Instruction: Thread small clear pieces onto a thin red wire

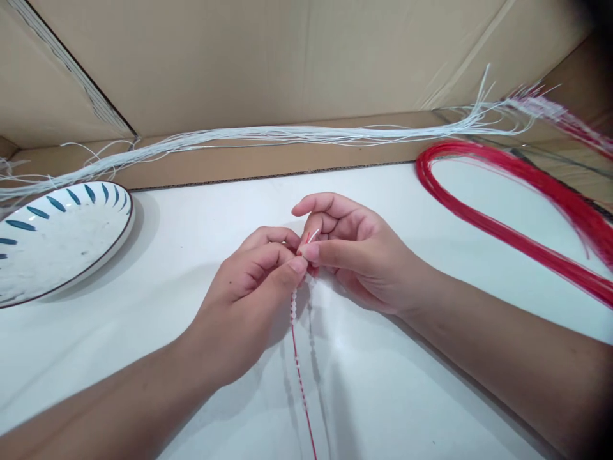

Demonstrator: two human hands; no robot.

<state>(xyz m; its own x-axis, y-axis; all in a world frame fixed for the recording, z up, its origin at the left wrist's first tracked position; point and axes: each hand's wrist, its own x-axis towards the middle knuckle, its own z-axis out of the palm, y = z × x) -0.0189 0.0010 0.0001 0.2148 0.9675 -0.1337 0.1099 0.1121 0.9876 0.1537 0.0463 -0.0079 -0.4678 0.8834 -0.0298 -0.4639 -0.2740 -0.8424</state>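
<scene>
A thin red cord strung with small clear-white beads [294, 306] hangs from my fingertips toward the bottom edge of the view. My left hand [249, 287] pinches it at the top between thumb and forefinger. Against those fingertips, my right hand [359, 249] has its thumb pressed on a finger, gripping the cord's upper end; its forefinger is raised and curved. A short red tip and a white cord tip [313, 235] stick up beside the right thumb. The exact point where the cords meet is hidden by the fingers.
On the left stands a white plate [117, 195] with blue leaf strokes, holding small whitish pieces. A bundle of white cords [287, 134] lies along the cardboard wall [287, 64]. Red cords [479, 217] loop at the right, near a red-and-white bundle [550, 108] behind. The tabletop [191, 409] is white.
</scene>
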